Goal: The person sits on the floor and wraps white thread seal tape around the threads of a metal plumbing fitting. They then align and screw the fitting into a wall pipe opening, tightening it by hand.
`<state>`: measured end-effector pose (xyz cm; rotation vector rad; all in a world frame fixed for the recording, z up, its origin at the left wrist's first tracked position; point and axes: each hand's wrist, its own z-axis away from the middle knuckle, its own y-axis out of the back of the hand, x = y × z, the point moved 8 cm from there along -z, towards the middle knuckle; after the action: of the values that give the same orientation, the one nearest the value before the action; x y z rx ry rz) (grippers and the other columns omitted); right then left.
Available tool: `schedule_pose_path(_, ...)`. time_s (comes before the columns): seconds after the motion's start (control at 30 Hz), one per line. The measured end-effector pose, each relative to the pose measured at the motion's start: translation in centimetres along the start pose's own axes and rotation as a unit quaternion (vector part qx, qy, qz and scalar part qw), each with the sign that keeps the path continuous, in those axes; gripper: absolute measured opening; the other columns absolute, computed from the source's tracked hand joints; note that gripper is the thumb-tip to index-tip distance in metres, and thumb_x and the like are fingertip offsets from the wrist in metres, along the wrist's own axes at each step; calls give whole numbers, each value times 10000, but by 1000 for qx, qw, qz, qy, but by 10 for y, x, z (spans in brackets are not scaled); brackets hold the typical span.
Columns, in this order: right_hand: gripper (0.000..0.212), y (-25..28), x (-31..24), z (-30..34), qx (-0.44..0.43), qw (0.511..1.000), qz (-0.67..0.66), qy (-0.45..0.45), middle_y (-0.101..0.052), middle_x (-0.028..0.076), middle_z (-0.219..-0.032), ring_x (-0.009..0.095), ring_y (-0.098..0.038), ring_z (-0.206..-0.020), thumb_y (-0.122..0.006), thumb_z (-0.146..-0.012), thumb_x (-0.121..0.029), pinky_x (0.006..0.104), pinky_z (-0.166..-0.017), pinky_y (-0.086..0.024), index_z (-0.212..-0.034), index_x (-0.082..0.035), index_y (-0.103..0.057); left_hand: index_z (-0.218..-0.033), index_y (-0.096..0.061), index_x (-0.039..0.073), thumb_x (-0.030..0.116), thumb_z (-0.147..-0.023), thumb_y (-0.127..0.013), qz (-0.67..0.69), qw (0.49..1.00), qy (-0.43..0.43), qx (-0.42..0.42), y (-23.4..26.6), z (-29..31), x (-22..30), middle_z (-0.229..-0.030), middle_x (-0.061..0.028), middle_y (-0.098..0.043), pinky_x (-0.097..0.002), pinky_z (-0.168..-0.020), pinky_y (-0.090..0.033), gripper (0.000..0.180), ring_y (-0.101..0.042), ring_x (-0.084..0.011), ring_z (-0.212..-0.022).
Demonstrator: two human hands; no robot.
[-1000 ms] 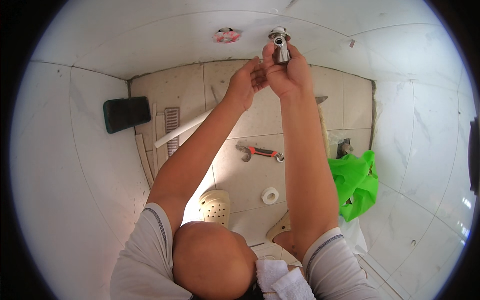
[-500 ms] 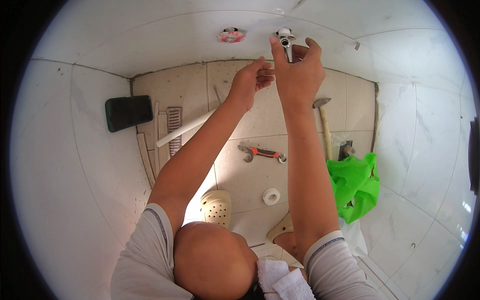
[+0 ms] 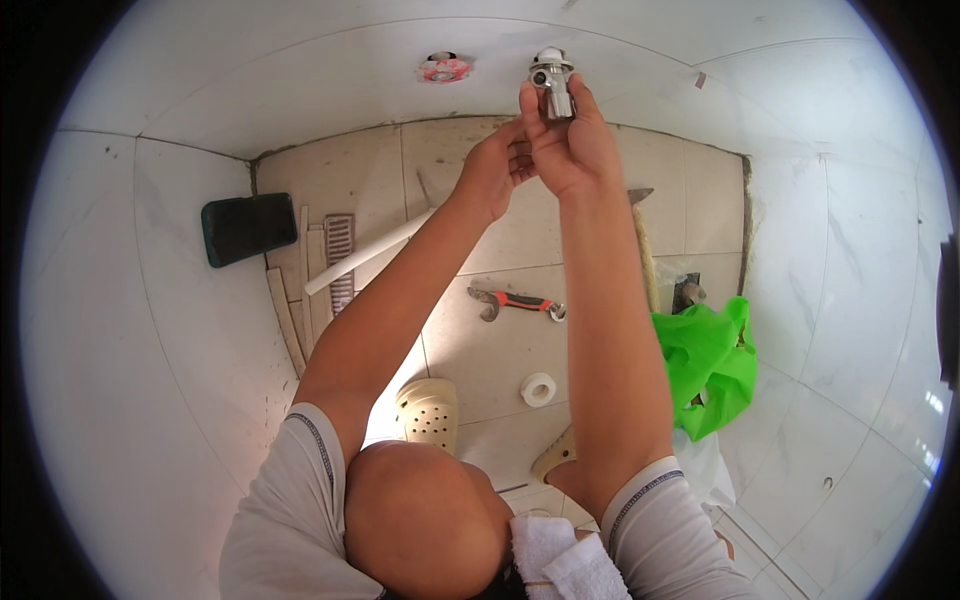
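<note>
A chrome angle valve (image 3: 557, 90) stands at the white wall, its upper end against a round outlet. My right hand (image 3: 572, 145) grips it from below, palm turned up, thumb on one side and fingers on the other. A small dark round port shows on the valve's left side. Close beside the right wrist is my left hand (image 3: 492, 170), fingers loosely bent and apart from the thumb, with nothing visible in it. Its fingertips are partly hidden behind the right hand. Left of the valve, a second wall hole has a red-and-white ragged rim (image 3: 444, 70).
On the tiled floor lie a red-and-black wrench (image 3: 518, 301), a white tape roll (image 3: 538, 390), a hammer (image 3: 645, 240) and a white pipe (image 3: 365, 255). A green bag (image 3: 710, 370) sits at right. A phone (image 3: 248, 228) and tile strips (image 3: 287, 320) are at left.
My right hand has turned palm-up around the valve, and the valve's side port has swung to the left. My left hand now meets the right hand. The view has shifted slightly.
</note>
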<state>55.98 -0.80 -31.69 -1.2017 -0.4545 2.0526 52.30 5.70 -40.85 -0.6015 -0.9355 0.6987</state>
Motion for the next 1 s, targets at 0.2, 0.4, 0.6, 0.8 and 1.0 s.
schedule_pose_path(0.2, 878, -41, -61, 63, 77, 622, 630, 459, -688, 257, -1169, 329, -732, -971, -805, -892, -546, 406, -822, -622, -1358, 141, -518, -1162, -674, 40, 421, -1060, -569, -89, 996, -19, 9, 7, 6, 13, -1139, -99, -697, -338, -918, -515, 408, -647, -194, -1042)
schedule_pose_path(0.4, 786, -60, -52, 57, 68, 577, 734, 353, -696, 272, -1081, 425, -677, -1047, -822, -864, -507, 460, -852, -584, -1228, 126, -529, -1192, -657, 48, 491, -1064, -572, 72, 994, -6, -81, -19, 13, 30, -1135, -98, -700, -376, -946, -510, 469, -642, -206, -1060)
schedule_pose_path(0.6, 807, -72, -46, 60, 75, 496, 773, 388, -734, 297, -974, 403, -749, -902, -789, -908, -474, 461, -796, -594, -1310, 175, -527, -1264, -652, 131, 549, -1073, -540, 209, 947, 35, -241, -52, 14, 43, -1190, -17, -692, -360, -978, -495, 473, -615, -168, -1137)
schedule_pose_path(0.8, 708, -57, -54, 53, 50, 617, 691, 373, -752, 271, -996, 345, -758, -889, -745, -964, -426, 422, -789, -590, -1294, 176, -576, -1277, -647, 77, 570, -1008, -656, 91, 981, -34, -169, -57, 26, 59, -1147, -23, -697, -369, -972, -501, 562, -633, -164, -1076)
schedule_pose_path(1.0, 630, -20, -54, 26, 35, 814, 518, 262, -757, 177, -924, 271, -749, -825, -726, -984, -437, 350, -745, -582, -1234, 132, -623, -1372, -621, -3, 503, -982, -727, -107, 986, -112, -66, -57, 48, 76, -1262, -83, -678, -344, -1047, -487, 648, -634, -174, -1183)
